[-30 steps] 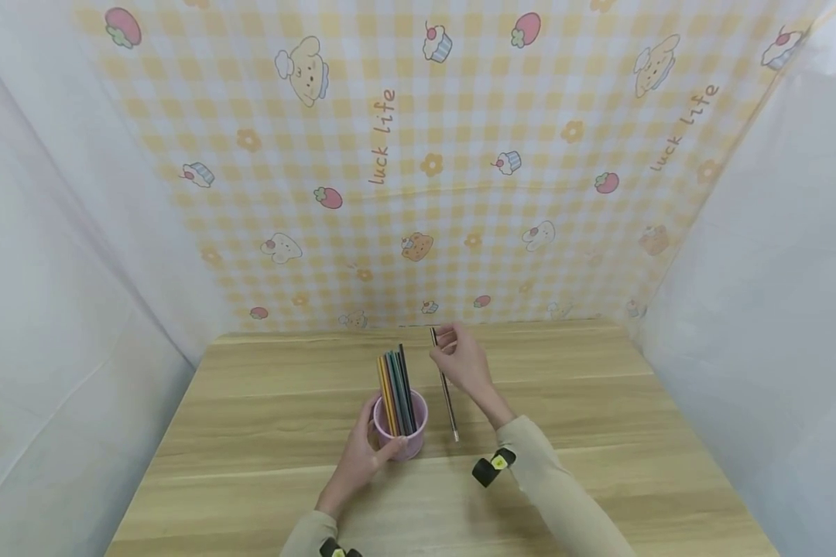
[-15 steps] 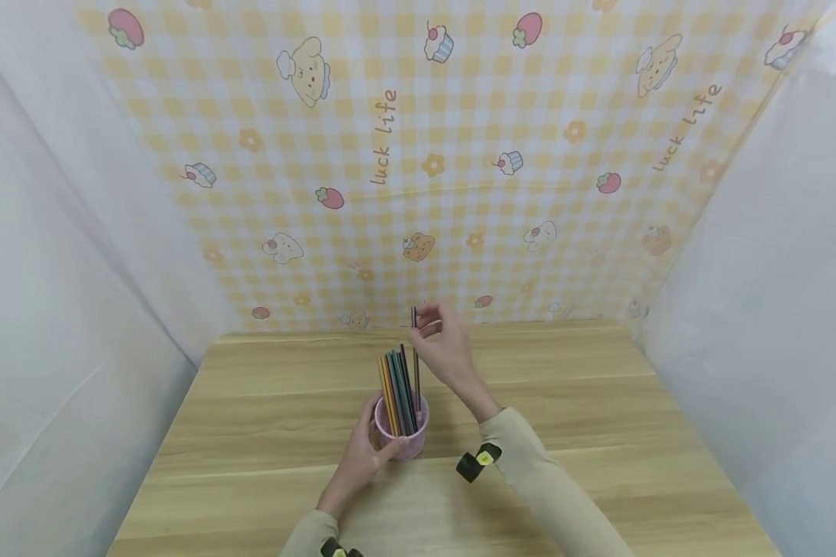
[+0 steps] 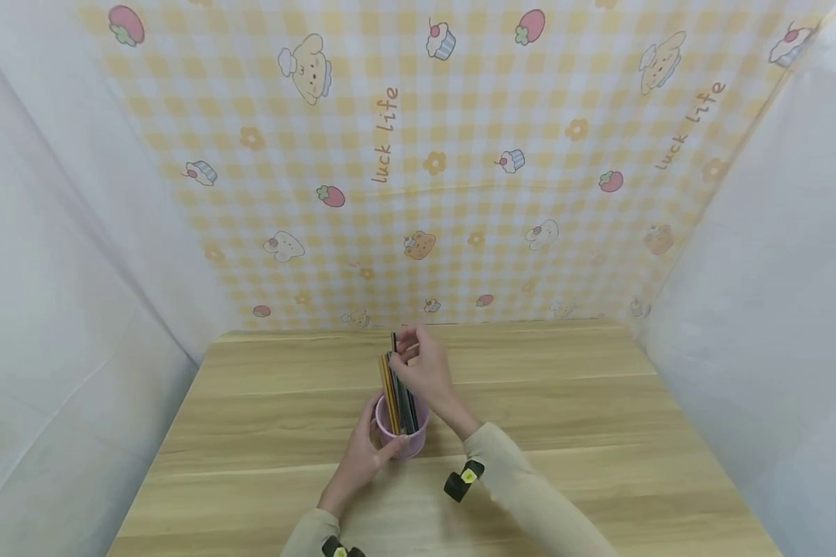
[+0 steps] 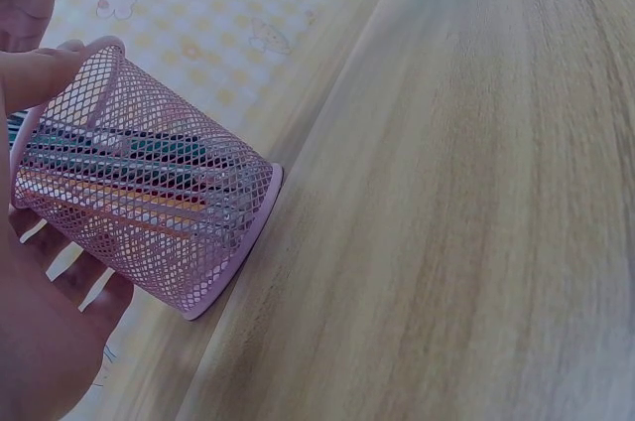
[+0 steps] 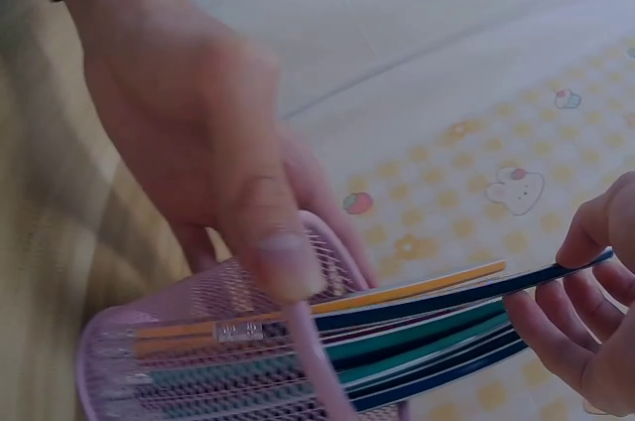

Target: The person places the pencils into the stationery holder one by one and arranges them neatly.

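A pink mesh pencil cup point(image 3: 414, 446) stands on the wooden table, several yellow, green and dark pencils point(image 5: 427, 350) leaning inside it. My left hand point(image 3: 357, 458) grips the cup from its left side, thumb over the near rim, as the right wrist view also shows. My right hand point(image 3: 428, 371) is above the cup and pinches a dark blue pencil point(image 5: 437, 294) near its upper end. That pencil's lower part, with a silver metal band, is within the cup beside a yellow pencil. Through the mesh in the left wrist view, eraser ends show toward the cup's base.
The wooden table point(image 3: 564, 402) reaches back to a yellow checkered cloth point(image 3: 488, 201) with cartoon prints. White sheets hang at the left point(image 3: 77, 271) and right point(image 3: 759, 309). A small black wrist camera point(image 3: 463, 481) sits on my right sleeve.
My right hand has carried the dark pencil leftward from beside the cup, raising it, then lowering it into the cup among the others. The left hand keeps its grip on the cup.
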Action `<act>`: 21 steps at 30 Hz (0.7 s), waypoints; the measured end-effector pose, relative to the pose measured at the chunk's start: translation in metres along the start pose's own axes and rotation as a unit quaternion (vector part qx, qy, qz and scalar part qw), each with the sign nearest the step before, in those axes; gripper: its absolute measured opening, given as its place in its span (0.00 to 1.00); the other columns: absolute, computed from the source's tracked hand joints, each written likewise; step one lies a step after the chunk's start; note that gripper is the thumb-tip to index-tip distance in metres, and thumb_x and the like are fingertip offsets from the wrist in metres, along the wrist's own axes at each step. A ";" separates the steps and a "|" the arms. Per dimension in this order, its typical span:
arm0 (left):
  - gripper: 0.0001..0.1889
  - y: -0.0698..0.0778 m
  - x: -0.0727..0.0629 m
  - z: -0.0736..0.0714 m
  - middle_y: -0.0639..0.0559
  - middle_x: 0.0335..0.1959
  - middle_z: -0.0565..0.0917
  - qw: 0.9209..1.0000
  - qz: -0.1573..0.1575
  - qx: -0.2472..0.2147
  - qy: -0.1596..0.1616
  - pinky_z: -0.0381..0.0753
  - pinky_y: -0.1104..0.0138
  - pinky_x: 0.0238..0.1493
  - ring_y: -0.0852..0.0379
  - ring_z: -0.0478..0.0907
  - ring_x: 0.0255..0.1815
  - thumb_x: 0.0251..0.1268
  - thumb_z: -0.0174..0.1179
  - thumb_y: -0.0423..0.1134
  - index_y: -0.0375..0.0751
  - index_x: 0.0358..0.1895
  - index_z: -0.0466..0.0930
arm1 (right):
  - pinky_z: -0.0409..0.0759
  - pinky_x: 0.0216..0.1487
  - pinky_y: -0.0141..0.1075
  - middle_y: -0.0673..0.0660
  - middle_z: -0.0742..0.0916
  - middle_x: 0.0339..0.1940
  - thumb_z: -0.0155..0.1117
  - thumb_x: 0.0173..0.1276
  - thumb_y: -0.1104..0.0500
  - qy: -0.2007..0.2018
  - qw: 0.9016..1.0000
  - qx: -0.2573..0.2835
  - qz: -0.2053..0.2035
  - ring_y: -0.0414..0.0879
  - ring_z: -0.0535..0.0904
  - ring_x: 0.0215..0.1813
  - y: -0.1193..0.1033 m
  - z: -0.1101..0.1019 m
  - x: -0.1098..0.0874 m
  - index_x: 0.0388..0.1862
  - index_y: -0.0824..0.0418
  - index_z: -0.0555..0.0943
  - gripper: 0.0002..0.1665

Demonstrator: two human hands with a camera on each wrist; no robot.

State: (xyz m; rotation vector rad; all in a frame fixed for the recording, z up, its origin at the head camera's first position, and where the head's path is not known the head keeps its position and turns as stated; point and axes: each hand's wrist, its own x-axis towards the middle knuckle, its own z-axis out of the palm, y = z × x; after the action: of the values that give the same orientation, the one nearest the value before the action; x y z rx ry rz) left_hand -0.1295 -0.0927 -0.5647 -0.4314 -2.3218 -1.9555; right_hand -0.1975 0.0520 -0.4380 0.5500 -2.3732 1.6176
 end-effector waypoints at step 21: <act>0.46 0.004 -0.002 -0.004 0.36 0.76 0.66 1.000 -0.013 0.002 -0.002 0.65 0.35 0.73 0.31 0.66 0.73 0.60 0.72 0.36 0.42 0.79 0.55 | 0.87 0.36 0.28 0.61 0.85 0.36 0.65 0.61 0.73 -0.003 0.999 -0.044 -0.029 0.49 0.84 0.35 0.024 0.010 -0.027 0.47 0.70 0.77 0.15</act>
State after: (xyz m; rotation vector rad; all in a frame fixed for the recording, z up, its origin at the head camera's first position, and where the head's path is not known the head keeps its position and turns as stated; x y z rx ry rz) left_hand -0.1273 -0.0959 -0.5608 -0.4081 -2.3453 -1.9624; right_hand -0.1826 0.0552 -0.4728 0.6012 -2.3969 1.4804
